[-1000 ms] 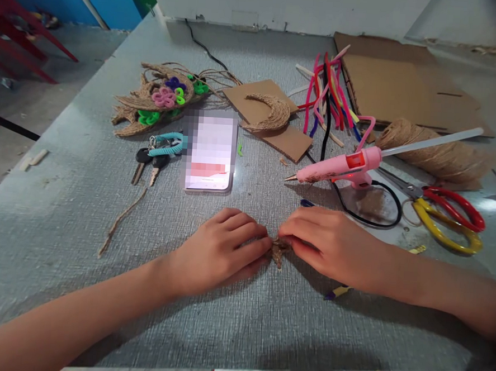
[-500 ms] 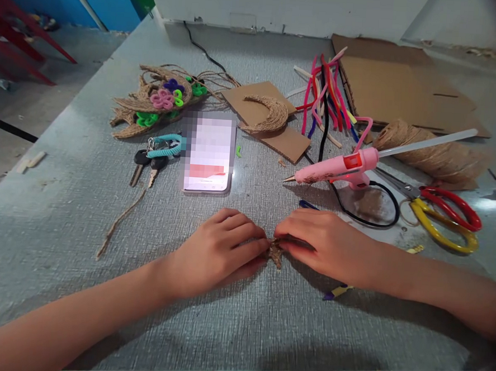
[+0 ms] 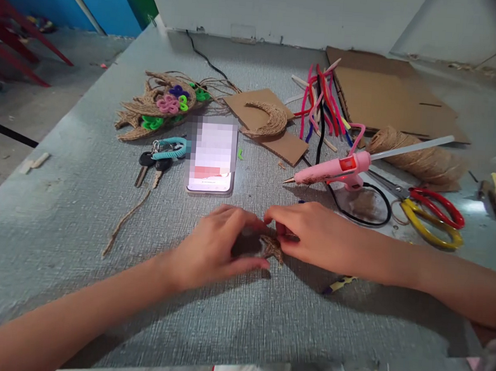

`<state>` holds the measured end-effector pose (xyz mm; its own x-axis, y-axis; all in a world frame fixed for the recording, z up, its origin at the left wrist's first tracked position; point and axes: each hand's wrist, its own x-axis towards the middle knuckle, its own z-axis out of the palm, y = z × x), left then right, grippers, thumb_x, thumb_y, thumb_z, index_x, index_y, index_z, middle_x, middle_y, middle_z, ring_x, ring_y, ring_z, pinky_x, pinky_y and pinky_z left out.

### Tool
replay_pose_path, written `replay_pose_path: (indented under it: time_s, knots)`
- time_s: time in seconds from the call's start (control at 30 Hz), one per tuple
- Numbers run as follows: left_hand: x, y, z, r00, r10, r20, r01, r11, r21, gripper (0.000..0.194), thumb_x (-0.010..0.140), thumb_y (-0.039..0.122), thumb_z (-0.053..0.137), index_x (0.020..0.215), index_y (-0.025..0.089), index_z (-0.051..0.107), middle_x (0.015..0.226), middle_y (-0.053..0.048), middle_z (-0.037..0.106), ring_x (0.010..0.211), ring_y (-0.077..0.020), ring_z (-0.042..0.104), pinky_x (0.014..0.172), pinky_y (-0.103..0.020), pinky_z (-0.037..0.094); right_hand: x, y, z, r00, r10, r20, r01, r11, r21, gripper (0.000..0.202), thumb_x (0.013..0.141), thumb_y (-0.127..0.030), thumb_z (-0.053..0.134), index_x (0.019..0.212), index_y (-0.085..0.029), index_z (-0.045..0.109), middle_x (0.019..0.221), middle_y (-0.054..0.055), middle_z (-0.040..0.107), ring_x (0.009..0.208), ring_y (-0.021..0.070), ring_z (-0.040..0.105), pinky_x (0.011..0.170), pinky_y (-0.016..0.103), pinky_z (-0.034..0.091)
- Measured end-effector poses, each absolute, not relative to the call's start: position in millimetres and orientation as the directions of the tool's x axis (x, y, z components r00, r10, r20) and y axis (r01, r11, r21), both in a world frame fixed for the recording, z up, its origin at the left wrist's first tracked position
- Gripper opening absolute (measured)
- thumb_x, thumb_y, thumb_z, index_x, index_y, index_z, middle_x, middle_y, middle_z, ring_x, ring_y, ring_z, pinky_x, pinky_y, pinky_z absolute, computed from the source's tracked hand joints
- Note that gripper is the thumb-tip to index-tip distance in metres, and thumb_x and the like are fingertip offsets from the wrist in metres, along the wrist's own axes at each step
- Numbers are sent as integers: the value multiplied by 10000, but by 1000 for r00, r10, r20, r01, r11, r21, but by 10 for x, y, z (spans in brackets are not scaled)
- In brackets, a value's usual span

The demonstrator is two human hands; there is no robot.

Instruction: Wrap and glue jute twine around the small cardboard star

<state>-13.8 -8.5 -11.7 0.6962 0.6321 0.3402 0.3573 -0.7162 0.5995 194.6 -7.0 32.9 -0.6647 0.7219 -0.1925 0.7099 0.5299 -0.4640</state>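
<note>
Low in the middle of the table lies a small brown twine-covered piece [image 3: 272, 248] with pointed ends, partly hidden by my fingers. My right hand [image 3: 308, 231] is closed at its right side, fingers bent and gripping its edge. Around its left side my left hand [image 3: 214, 245] has thumb and fingers spread apart, the fingertips close to the right hand's. Just above the hands a pink hot glue gun [image 3: 337, 168] with a clear glue stick rests on the table, nozzle pointing left. Scissors [image 3: 435, 216] with red and yellow handles lie to its right.
A lit phone [image 3: 212, 155] and keys [image 3: 152, 165] on a blue coil lie left of centre. Behind them are a twine craft with flowers [image 3: 164, 105], a twine crescent [image 3: 269, 119] on cardboard, coloured pipe cleaners [image 3: 320, 106], cardboard sheets [image 3: 396, 96] and a twine roll [image 3: 417, 159].
My left thumb and fingers have spread away from the twine piece, showing more of it. My right hand has shifted slightly left. The whole view has moved a little.
</note>
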Motion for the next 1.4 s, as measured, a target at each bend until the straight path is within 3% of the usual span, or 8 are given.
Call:
replay_pose_path:
  time_s: [0.17,0.33,0.57,0.73,0.83,0.93,1.13,1.4]
  knots:
    - [-158,-52,-78,494,826,271,427,-502,752,241,853,368,589,733,159,574,674,3,610,570,-88,537,509,-200,418,1957,-49,324,-661,735,-152,706,540,-458,297,796,-103,509,1079,-188,474,744,-4,638,653,123,592,578,216,362]
    - [-160,-55,-86,535,796,284,363,-520,773,222,860,340,591,750,154,644,664,1,648,575,-85,564,525,-195,421,1989,-55,329,-665,733,-144,712,564,-419,258,821,-115,488,1067,-195,485,818,12,654,714,138,609,622,234,377]
    - [-143,-30,-106,634,702,325,382,-649,658,294,958,267,385,738,142,534,637,8,523,562,-85,479,508,-197,379,1971,-43,298,-708,698,-104,674,625,-394,236,820,-103,495,1043,-183,494,862,24,646,772,165,597,647,262,368]
    - [-145,-63,-107,723,563,401,374,-806,459,411,956,317,385,576,166,424,521,18,437,535,-117,406,517,-251,329,1971,-25,271,-717,691,-86,657,631,-413,210,821,-90,495,1012,-177,501,865,27,639,793,163,590,677,266,375]
    - [-133,-99,-93,752,506,421,355,-850,388,232,923,213,416,712,157,496,699,-35,580,666,-158,490,586,-285,388,1977,-18,269,-714,696,-72,651,622,-435,216,809,-78,504,1003,-172,505,864,27,632,798,159,581,690,265,380]
    - [-114,-117,-90,749,513,419,358,-846,396,74,846,134,449,873,134,518,932,-91,620,776,-181,533,648,-315,432,1989,-18,261,-709,703,-56,642,611,-464,197,808,-73,505,979,-171,511,878,29,627,826,158,577,708,264,388]
    - [-115,-103,-138,794,478,377,387,-874,292,86,867,159,501,886,178,583,936,-20,660,854,-185,574,693,-319,415,2011,-27,253,-714,697,-67,632,600,-491,216,810,-76,511,1003,-172,515,879,24,625,823,152,578,723,263,398]
    - [-103,-81,-119,792,469,390,385,-880,277,141,920,201,463,905,165,599,873,-23,671,809,-167,577,678,-301,412,1988,-27,261,-720,689,-89,628,591,-506,169,814,-93,520,965,-169,529,873,24,623,805,141,577,705,257,393]
